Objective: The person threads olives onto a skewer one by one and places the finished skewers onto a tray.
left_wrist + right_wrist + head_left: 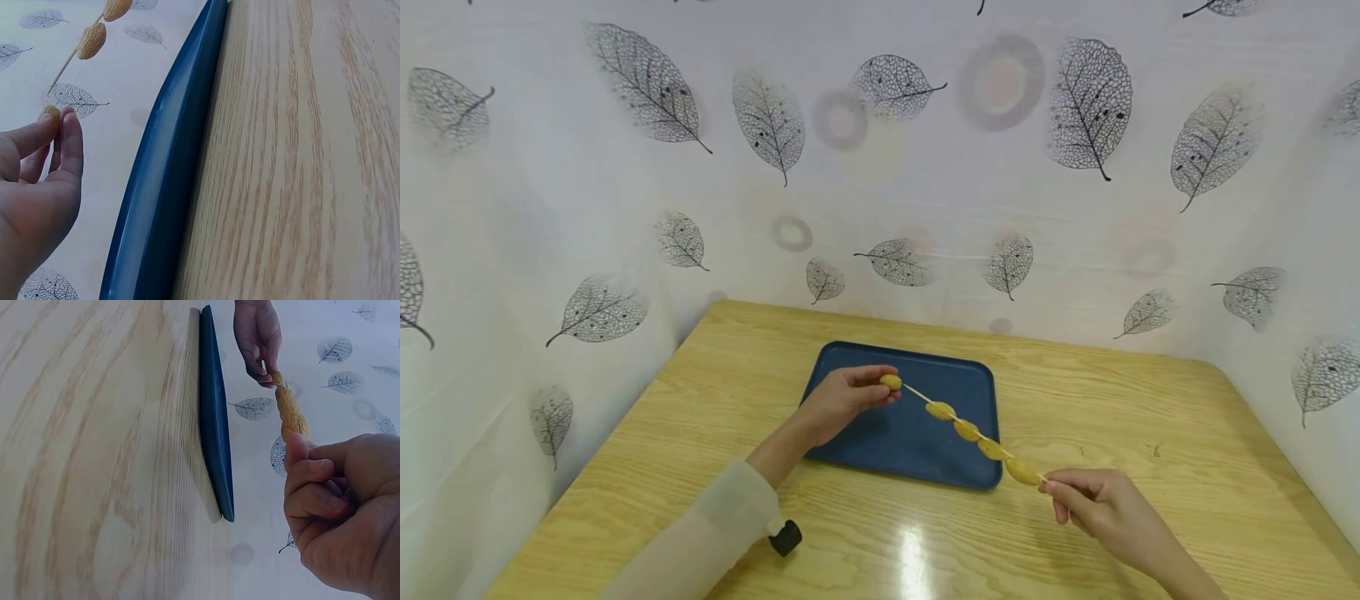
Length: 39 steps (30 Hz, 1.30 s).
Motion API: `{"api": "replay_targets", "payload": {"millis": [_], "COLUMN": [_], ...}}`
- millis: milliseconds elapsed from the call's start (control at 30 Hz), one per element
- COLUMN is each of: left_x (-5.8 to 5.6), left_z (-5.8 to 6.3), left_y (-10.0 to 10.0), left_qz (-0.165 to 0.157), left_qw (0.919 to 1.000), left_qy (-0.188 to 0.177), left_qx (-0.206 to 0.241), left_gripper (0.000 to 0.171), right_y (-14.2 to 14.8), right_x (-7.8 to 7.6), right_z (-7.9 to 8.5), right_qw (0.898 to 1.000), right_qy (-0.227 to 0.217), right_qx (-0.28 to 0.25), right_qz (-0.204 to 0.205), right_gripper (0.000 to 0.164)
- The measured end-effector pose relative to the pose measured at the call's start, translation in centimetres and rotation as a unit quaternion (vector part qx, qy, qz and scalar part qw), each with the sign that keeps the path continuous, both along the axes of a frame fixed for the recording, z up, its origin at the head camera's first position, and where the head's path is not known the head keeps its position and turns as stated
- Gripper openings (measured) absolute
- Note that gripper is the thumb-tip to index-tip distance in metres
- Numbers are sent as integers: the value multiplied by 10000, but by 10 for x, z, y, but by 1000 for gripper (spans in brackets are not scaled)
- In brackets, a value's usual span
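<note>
My right hand (1101, 512) pinches one end of a thin wooden skewer (917, 393) between thumb and fingers. Several wrinkled, yellow oval date-like fruits (967, 430) are threaded on it, the lowest right by the fingertips. The skewer slants up to the left over the tray. At its bare far end my left hand (850, 398) pinches one more such fruit (891, 382) between thumb and fingers. In the left wrist view, a small gap shows between this fruit (50, 114) and the skewer tip (50, 92).
A dark blue rectangular tray (895, 437) lies on the wood-grain table (1097, 417) below the skewer. A small black object (786, 538) shows by the left sleeve (715, 517). Leaf-patterned cloth (880, 183) encloses the table's back and sides.
</note>
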<state>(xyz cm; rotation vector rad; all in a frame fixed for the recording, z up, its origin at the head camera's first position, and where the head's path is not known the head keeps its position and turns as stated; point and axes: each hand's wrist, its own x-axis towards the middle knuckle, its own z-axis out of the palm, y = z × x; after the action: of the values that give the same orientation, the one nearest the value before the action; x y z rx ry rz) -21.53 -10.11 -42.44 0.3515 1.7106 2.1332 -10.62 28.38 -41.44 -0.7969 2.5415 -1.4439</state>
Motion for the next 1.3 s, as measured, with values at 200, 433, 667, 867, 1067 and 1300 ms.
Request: {"api": "replay_targets", "payload": {"millis": [200, 433, 667, 867, 1067, 1300], "left_x": [1, 2, 3, 3, 3, 4], "left_z": [-1, -1, -1, -2, -2, 0], "left_y": [0, 1, 0, 0, 2, 4], "left_qz": [-75, -135, -156, -97, 40, 141], "left_qw": [10000, 9998, 9996, 9994, 9995, 9998], "left_qy": [53, 99, 157, 214, 205, 116], "left_qx": [-30, -98, -171, -246, -254, -117], "left_gripper": [42, 42, 40, 41, 43, 38], "right_y": [-2, -2, -2, -3, -4, -3], "right_x": [-1, -1, -1, -1, -1, 0], "right_z": [-2, -5, -4, -4, -3, -2], "right_qw": [10000, 10000, 9999, 9998, 9999, 9998], "right_qy": [71, 34, -17, 41, 11, -131], "right_qx": [22, 50, 128, 171, 142, 154], "right_qz": [46, 60, 30, 10, 9, -57], "right_gripper": [24, 26, 24, 23, 24, 19]}}
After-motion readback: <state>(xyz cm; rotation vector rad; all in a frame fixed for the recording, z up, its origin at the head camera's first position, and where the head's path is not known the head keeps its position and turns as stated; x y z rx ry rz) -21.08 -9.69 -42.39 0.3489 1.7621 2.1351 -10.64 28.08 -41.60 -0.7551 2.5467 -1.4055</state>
